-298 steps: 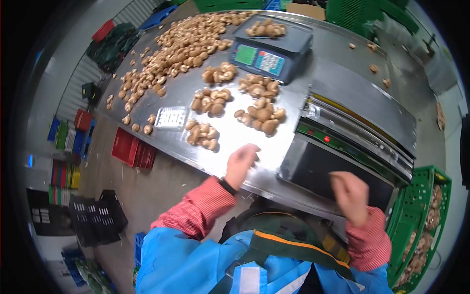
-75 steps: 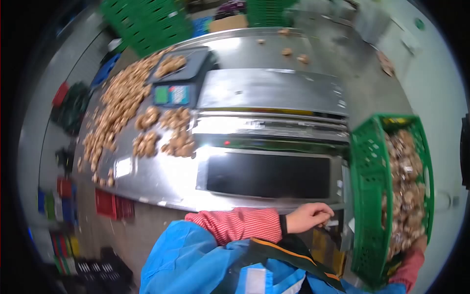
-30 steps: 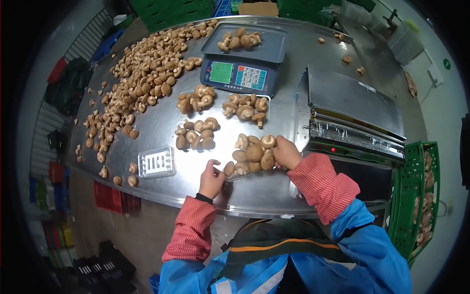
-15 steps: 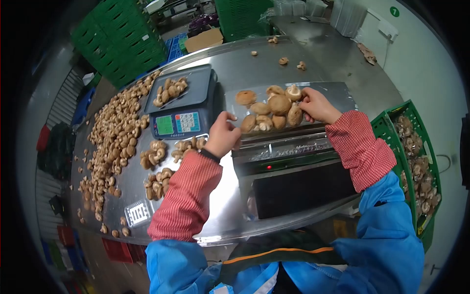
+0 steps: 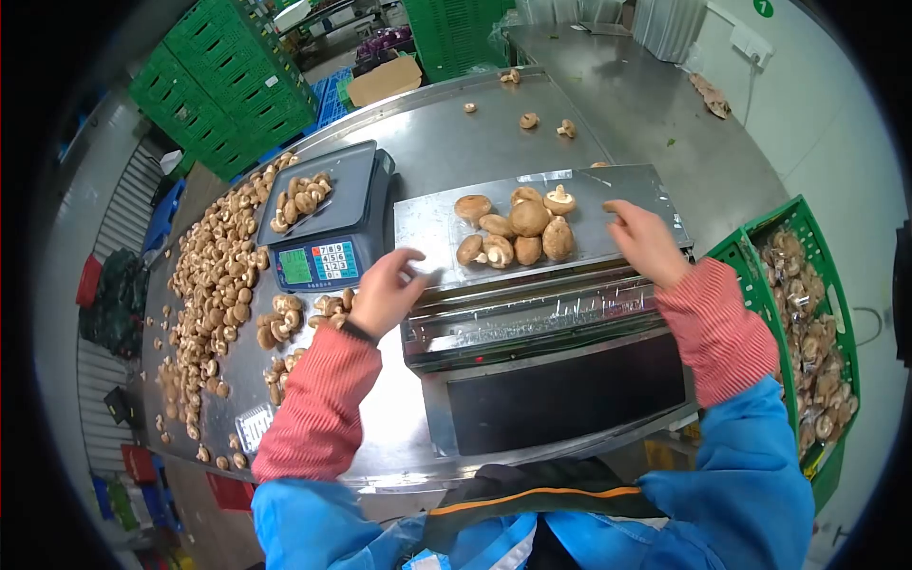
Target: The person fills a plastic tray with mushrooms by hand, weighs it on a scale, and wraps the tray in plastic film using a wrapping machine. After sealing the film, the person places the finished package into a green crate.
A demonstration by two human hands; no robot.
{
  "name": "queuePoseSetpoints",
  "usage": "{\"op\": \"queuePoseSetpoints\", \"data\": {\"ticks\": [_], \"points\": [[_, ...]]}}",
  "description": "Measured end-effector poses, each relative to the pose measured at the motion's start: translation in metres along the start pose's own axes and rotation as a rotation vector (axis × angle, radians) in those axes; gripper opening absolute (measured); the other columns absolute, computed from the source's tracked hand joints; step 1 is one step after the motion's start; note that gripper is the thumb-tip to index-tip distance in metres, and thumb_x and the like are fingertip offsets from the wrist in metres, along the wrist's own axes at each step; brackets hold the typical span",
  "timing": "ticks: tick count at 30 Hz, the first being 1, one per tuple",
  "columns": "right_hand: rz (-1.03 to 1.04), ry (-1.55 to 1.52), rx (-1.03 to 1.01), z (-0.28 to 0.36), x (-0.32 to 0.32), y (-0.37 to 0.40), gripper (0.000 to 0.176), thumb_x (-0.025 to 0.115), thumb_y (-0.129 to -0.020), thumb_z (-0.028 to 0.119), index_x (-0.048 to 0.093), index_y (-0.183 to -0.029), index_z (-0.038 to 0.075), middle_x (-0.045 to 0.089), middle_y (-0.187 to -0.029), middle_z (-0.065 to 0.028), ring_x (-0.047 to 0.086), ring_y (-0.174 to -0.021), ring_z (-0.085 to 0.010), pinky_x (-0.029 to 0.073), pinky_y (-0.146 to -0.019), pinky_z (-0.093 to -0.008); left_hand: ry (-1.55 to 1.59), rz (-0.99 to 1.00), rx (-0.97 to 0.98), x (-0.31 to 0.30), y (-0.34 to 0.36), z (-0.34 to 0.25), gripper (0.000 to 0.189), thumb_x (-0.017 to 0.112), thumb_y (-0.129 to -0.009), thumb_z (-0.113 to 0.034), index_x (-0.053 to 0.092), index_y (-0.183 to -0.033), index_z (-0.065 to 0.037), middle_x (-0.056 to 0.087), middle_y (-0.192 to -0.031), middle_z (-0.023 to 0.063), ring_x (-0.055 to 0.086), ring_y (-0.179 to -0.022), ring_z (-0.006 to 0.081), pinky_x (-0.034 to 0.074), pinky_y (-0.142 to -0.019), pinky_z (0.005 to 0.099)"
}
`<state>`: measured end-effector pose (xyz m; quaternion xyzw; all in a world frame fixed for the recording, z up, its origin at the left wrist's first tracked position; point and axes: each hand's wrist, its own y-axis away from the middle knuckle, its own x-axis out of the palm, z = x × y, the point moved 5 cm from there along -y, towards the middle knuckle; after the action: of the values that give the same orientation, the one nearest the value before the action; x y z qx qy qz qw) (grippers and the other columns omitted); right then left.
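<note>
A cluster of brown shiitake mushrooms [image 5: 528,219] rests on the flat metal top [image 5: 608,249] of a wrapping machine, one of them with its stem up. My left hand [image 5: 388,290] hovers at the machine's left edge, thumb and fingers apart, holding nothing. On the other side, my right hand [image 5: 649,239] is over the metal top just right of the mushrooms, its fingers spread and clear of them. Below the hands runs a roller slot [image 5: 541,318], with a black plate [image 5: 570,394] in front of it.
A digital scale [image 5: 328,261] carrying several mushrooms stands left of the machine. Beyond it lies a large mushroom heap [image 5: 214,285]. Small mushroom bunches [image 5: 280,321] sit before the scale, near a clear tray [image 5: 254,427]. At right, a green crate [image 5: 803,214] holds wrapped packs [image 5: 812,332].
My right hand has let go of the mushrooms and moved right and down. The left hand has drawn away to the left and lower. The view has shifted slightly.
</note>
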<state>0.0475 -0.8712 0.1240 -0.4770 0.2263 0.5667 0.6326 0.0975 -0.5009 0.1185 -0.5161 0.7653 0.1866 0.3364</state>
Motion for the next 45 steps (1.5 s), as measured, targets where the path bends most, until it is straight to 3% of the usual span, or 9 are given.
{"op": "queuePoseSetpoints", "data": {"ticks": [5, 12, 17, 20, 28, 32, 37, 43, 45], "points": [[0.29, 0.673, -0.323, 0.021, -0.052, 0.058, 0.035, 0.056, -0.081, 0.011, 0.056, -0.116, 0.012, 0.051, -0.084, -0.0071, 0.06, -0.075, -0.0207, 0.05, -0.061, -0.0342, -0.49, 0.171, 0.402, -0.018, 0.06, -0.023, 0.054, 0.07, -0.068, 0.001, 0.057, -0.119, -0.01, 0.051, -0.095, 0.0121, 0.055, -0.09, 0.0299, 0.049, -0.074, 0.0366], [0.285, 0.349, -0.67, 0.037, 0.003, 0.064, 0.011, 0.055, -0.079, 0.012, 0.054, -0.091, 0.013, 0.048, -0.074, -0.0025, 0.057, -0.063, -0.0184, 0.048, -0.053, -0.0317, -0.832, 0.169, 0.714, 0.029, 0.048, -0.031, 0.025, 0.063, -0.074, -0.01, 0.061, -0.099, -0.01, 0.053, -0.082, 0.0046, 0.058, -0.077, 0.021, 0.05, -0.06, 0.0335], [-0.001, -0.006, -0.314, 0.04, -0.018, 0.08, 0.01, 0.062, -0.074, 0.002, 0.053, -0.079, 0.004, 0.049, -0.069, -0.0111, 0.056, -0.062, -0.0308, 0.045, -0.054, -0.0387, -0.374, -0.197, 0.539, 0.011, 0.069, -0.021, 0.016, 0.062, -0.074, 0.002, 0.059, -0.087, -0.006, 0.056, -0.073, 0.0048, 0.058, -0.065, 0.0223, 0.047, -0.054, 0.0319], [-0.062, -0.063, -0.212, 0.037, -0.021, 0.084, 0.01, 0.062, -0.075, -0.001, 0.055, -0.081, 0.002, 0.052, -0.07, -0.0124, 0.057, -0.061, -0.0312, 0.045, -0.054, -0.0384, 0.11, -0.418, 0.21, -0.008, 0.073, 0.0, 0.016, 0.062, -0.079, 0.006, 0.058, -0.09, -0.003, 0.059, -0.077, 0.0088, 0.056, -0.062, 0.0266, 0.045, -0.058, 0.0315], [-0.084, -0.067, -0.201, 0.032, -0.014, 0.072, 0.009, 0.062, -0.076, -0.003, 0.056, -0.083, 0.0, 0.053, -0.07, -0.0122, 0.058, -0.061, -0.0308, 0.045, -0.054, -0.0371, -0.596, 0.095, 0.453, 0.006, 0.058, -0.028, 0.03, 0.071, -0.072, -0.007, 0.06, -0.101, -0.009, 0.05, -0.086, 0.0081, 0.059, -0.071, 0.0246, 0.049, -0.058, 0.0348], [-0.09, -0.076, -0.184, 0.029, -0.015, 0.072, 0.008, 0.062, -0.077, -0.002, 0.056, -0.083, 0.0, 0.054, -0.071, -0.0123, 0.058, -0.061, -0.0307, 0.045, -0.054, -0.037, -0.836, 0.189, 0.685, 0.03, 0.041, -0.042, 0.03, 0.06, -0.077, -0.013, 0.057, -0.108, -0.011, 0.051, -0.085, 0.005, 0.059, -0.076, 0.018, 0.052, -0.059, 0.0295], [-0.124, -0.114, -0.107, 0.027, -0.013, 0.077, 0.007, 0.061, -0.079, 0.0, 0.056, -0.084, 0.0, 0.055, -0.071, -0.0132, 0.057, -0.061, -0.0314, 0.045, -0.055, -0.037, -0.792, 0.172, 0.869, 0.041, 0.04, -0.04, 0.021, 0.06, -0.075, -0.013, 0.056, -0.096, -0.01, 0.052, -0.082, 0.0036, 0.06, -0.072, 0.0182, 0.053, -0.056, 0.0291], [-0.181, -0.148, -0.056, 0.031, -0.012, 0.093, 0.007, 0.06, -0.081, 0.0, 0.055, -0.085, 0.0, 0.054, -0.071, -0.0136, 0.056, -0.061, -0.0327, 0.044, -0.056, -0.0378, -0.237, -0.354, 0.459, 0.011, 0.049, -0.042, 0.011, 0.064, -0.077, 0.002, 0.058, -0.082, -0.006, 0.057, -0.066, 0.0093, 0.061, -0.059, 0.0265, 0.049, -0.051, 0.0349], [-0.199, -0.149, -0.049, 0.03, -0.01, 0.096, 0.006, 0.059, -0.081, -0.001, 0.055, -0.086, 0.0, 0.054, -0.071, -0.0137, 0.056, -0.061, -0.0329, 0.044, -0.056, -0.038, -0.306, -0.233, 0.479, 0.008, 0.055, -0.037, 0.012, 0.065, -0.078, 0.0, 0.059, -0.087, -0.006, 0.059, -0.07, 0.0092, 0.062, -0.06, 0.0251, 0.049, -0.052, 0.0343]]}}
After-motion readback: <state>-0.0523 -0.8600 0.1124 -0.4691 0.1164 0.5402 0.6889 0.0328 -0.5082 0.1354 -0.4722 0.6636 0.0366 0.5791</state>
